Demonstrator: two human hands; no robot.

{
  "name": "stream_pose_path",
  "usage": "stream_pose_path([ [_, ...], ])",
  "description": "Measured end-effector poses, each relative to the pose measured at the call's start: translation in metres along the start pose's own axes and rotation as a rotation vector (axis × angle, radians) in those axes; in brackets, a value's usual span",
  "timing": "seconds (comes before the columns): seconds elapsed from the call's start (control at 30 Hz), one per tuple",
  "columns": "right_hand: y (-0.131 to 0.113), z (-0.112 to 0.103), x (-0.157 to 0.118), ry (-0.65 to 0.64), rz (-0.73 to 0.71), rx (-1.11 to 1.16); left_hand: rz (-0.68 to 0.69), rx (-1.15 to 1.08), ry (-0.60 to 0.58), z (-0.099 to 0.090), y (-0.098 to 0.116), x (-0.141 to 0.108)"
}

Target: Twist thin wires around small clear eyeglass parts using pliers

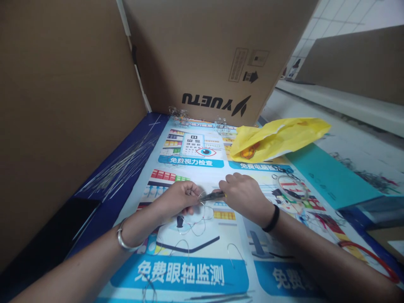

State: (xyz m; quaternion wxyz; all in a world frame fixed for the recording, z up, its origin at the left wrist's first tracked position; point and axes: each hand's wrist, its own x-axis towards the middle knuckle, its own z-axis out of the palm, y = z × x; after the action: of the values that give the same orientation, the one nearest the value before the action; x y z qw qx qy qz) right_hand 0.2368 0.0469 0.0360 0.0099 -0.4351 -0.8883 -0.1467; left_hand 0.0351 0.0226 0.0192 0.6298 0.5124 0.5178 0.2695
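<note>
A person's left hand [187, 195] pinches a thin looped wire [204, 219]; the right hand [242, 196] is closed around pliers [213, 195], tips at that pinch. The wire's loops spread just below the grip; beyond the right hand lies a yellow bag [280, 136].

Pliers [212, 196] half-hidden by right hand [245, 197]

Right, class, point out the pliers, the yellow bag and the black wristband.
Pliers [212, 195]: head view, on the metal nose.
Yellow bag [279, 142]: head view, on its side.
Black wristband [273, 219]: head view, on its band.
</note>
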Motion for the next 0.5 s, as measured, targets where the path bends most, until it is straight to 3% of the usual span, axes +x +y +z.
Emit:
stream_pose_path([
  [0.23, -0.0015, 0.0002, 0.0002, -0.143, 0.048, 0.038, 0.042, -0.002, -0.032, 0.001, 0.0013, -0.0016],
  [0.5, -0.0034, 0.0063, 0.0015, -0.197, 0.073, 0.076, 0.062, -0.006, -0.022, 0.0003, -0.002, -0.0013],
])
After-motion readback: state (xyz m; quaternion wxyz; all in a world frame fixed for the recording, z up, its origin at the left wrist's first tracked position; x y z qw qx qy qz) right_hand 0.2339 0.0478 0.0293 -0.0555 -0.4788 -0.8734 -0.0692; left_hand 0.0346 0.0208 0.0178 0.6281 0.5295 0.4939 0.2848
